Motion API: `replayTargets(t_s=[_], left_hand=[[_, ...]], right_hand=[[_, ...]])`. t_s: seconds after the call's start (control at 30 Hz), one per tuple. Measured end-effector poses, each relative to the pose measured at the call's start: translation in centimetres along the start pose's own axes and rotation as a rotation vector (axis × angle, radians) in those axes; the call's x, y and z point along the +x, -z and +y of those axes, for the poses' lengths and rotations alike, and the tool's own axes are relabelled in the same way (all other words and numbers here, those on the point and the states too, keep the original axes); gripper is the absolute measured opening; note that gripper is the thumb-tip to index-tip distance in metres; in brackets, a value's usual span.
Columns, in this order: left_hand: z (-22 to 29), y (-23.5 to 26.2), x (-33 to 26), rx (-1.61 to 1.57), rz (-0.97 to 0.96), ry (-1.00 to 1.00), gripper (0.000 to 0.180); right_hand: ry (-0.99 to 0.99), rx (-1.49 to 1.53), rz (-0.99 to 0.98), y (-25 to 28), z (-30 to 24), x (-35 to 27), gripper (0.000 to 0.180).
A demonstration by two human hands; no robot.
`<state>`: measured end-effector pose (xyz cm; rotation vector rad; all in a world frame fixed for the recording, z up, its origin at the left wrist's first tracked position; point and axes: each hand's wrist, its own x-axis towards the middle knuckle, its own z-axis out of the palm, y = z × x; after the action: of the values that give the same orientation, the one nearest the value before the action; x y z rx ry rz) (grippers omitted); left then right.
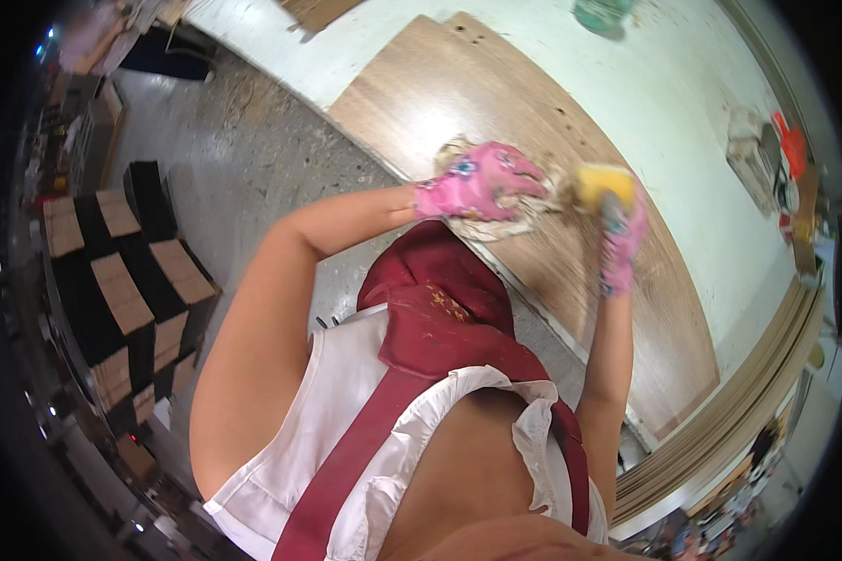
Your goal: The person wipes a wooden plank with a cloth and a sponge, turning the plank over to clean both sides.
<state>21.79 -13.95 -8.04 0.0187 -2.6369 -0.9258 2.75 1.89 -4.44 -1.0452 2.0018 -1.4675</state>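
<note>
Pink floral-gloved left hand (482, 180) lay on crumpled cream cloth (496, 227), fingers half-bent, grip unclear; pink-gloved right hand (623, 226) had fingers closed around blurred yellow block (603, 184), both at wood-grain panel (524, 103) on white desk (697, 89).

a white table (692, 122) carries a wood-grain board (486, 84) and a green container (602, 15).
</note>
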Motion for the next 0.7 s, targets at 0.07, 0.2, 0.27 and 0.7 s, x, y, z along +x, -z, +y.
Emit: replayTargets(t_s=[0.07, 0.2, 0.27, 0.7], left_hand=[[1.0, 0.0, -0.7, -0.099, -0.002, 0.222, 0.034], [-3.3, -7.4, -2.7, -0.409, -0.29, 0.271, 0.052], [-4.6, -8.0, -2.2, -0.608, -0.434, 0.132, 0.053], [-1.8, -2.9, -1.2, -0.198, -0.023, 0.08, 0.036]], right_hand=[[0.159, -0.071, -0.261, -6.7, -6.3, 2.6, 0.045], [0.368, -0.381, -0.598, -20.0, -11.2, 6.2, 0.044], [0.476, -0.494, -0.676, -25.0, -12.0, 7.5, 0.038], [0.35, -0.838, -0.68, -30.9, -11.3, 15.1, 0.026]])
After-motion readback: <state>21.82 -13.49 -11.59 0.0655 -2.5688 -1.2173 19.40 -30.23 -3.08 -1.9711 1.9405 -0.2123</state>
